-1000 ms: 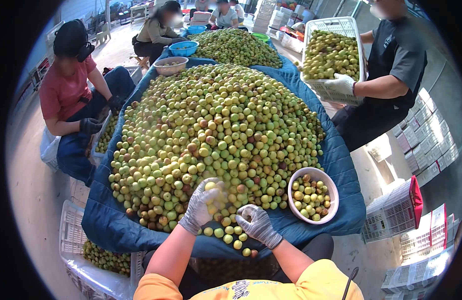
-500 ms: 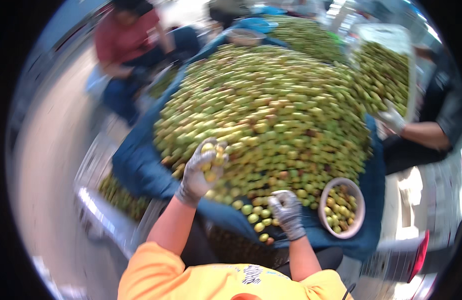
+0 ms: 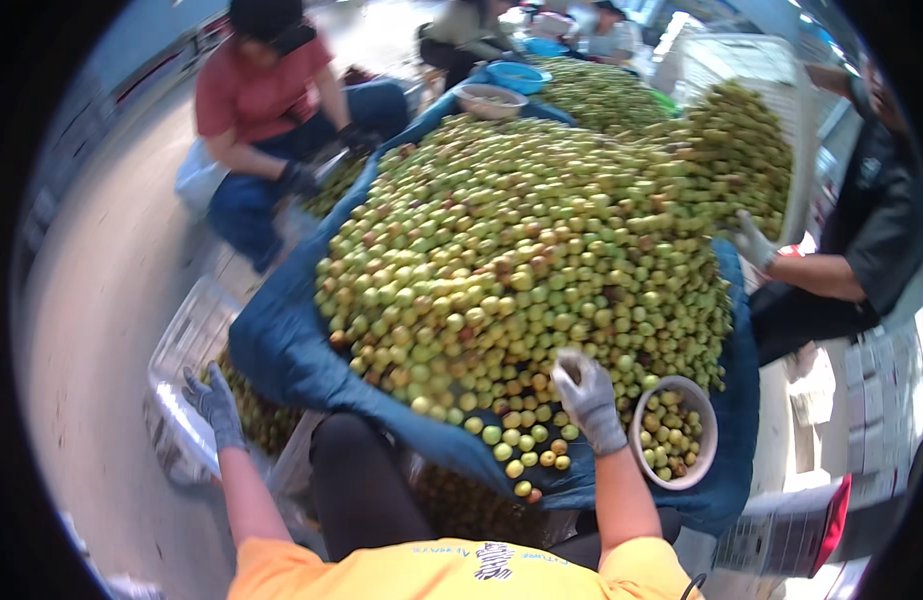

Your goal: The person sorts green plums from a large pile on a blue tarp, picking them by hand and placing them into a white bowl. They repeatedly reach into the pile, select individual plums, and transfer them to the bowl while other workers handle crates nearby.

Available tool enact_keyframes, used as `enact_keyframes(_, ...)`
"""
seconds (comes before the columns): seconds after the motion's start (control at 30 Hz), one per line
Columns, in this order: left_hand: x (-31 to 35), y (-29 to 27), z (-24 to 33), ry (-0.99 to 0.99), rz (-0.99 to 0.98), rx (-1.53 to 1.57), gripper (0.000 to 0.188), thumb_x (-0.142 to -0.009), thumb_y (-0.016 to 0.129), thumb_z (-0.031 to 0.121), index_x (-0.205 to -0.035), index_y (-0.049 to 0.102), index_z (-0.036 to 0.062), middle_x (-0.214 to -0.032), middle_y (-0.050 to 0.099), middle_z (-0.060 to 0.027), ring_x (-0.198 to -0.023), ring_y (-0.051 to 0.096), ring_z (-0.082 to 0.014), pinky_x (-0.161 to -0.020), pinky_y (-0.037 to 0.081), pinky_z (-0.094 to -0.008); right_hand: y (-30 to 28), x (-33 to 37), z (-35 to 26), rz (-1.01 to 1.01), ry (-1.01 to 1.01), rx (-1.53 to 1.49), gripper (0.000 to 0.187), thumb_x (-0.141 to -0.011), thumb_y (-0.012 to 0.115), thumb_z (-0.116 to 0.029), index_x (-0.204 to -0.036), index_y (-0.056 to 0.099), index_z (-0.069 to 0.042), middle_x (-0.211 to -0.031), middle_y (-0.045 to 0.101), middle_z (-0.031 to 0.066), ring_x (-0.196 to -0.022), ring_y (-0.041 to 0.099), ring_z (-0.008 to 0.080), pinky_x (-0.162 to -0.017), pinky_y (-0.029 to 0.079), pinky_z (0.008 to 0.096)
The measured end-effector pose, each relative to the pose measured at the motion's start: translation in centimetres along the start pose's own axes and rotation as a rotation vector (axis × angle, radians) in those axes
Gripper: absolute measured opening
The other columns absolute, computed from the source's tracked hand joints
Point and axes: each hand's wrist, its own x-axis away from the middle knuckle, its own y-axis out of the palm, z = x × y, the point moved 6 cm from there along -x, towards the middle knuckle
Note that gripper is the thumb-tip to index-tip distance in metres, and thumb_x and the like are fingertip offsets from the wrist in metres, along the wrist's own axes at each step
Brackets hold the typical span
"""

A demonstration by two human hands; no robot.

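A large heap of small round green-yellow fruits (image 3: pixel 522 260) lies on a blue cloth (image 3: pixel 292 350) before me. My left hand (image 3: pixel 217 405), in a grey glove, is open with fingers spread above a clear plastic crate (image 3: pixel 172 395) that has fruits in it. At the near edge of the heap is my right hand (image 3: pixel 590 400), gloved too. Its fingers are curled closed, and whatever they hold, if anything, is hidden. Close beside it on the right stands a pale pink bowl (image 3: pixel 711 440) partly filled with yellowish and reddish fruits.
On the right a co-worker's gloved hand (image 3: pixel 757 243) is by a tilted white crate (image 3: pixel 800 150) spilling fruits onto the heap. A person in a red shirt (image 3: pixel 267 100) sits at the far left. A blue basin (image 3: pixel 519 78) and a bowl (image 3: pixel 490 103) stand behind.
My left hand has swung left from the heap to the crate and let go of the several fruits it held. My right hand has moved slightly up. The co-worker's crate has shifted.
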Motion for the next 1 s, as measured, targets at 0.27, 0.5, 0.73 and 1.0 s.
enact_keyframes(0.27,20.9,-2.3,31.5,0.910,-0.408,1.007,0.041,-0.086,0.065,0.014,-0.124,0.056,-0.0006,-0.128,0.054,-0.0228,-0.120,0.053,-0.0362,-0.106,0.041,-0.0434,-7.3,-29.5,-2.5,0.026,0.320,0.438,0.077,-0.085,0.063,-0.034,-0.152,0.030,-0.016,-0.113,0.066,0.0195,-0.099,0.063,0.0289,-0.093,0.047,0.0397)
enact_keyframes(0.5,28.4,1.0,31.8,1.214,-0.702,0.830,0.041,-0.083,0.072,0.020,-0.120,0.061,0.0066,-0.135,0.051,-0.0207,-0.125,0.049,-0.0395,-0.106,0.040,-0.0488,-6.9,-40.3,-3.3,-0.406,0.184,1.426,0.063,-0.092,0.059,-0.048,-0.143,0.047,-0.013,-0.142,0.054,0.0072,-0.129,0.053,0.0243,-0.110,0.039,0.0411)
enact_keyframes(0.73,28.0,2.9,32.6,1.253,-0.686,0.704,0.047,-0.082,0.073,0.025,-0.123,0.060,0.0075,-0.134,0.049,-0.0215,-0.125,0.048,-0.0407,-0.108,0.038,-0.0500,-2.1,-27.6,-5.9,0.055,-0.153,0.261,0.055,-0.089,0.064,-0.027,-0.136,0.052,-0.001,-0.114,0.068,0.0191,-0.098,0.067,0.0245,-0.088,0.052,0.0363)
enact_keyframes(1.0,30.4,3.3,32.2,1.324,-0.789,0.273,0.098,-0.071,0.076,0.060,-0.148,0.037,0.0133,-0.151,0.028,-0.0232,-0.142,0.024,-0.0437,-0.117,0.019,-0.0552,0.9,-2.8,-2.3,0.222,-0.229,0.274,0.034,-0.083,0.069,-0.026,-0.109,0.060,-0.005,-0.114,0.060,0.0173,-0.108,0.057,0.0334,-0.097,0.044,0.0438)
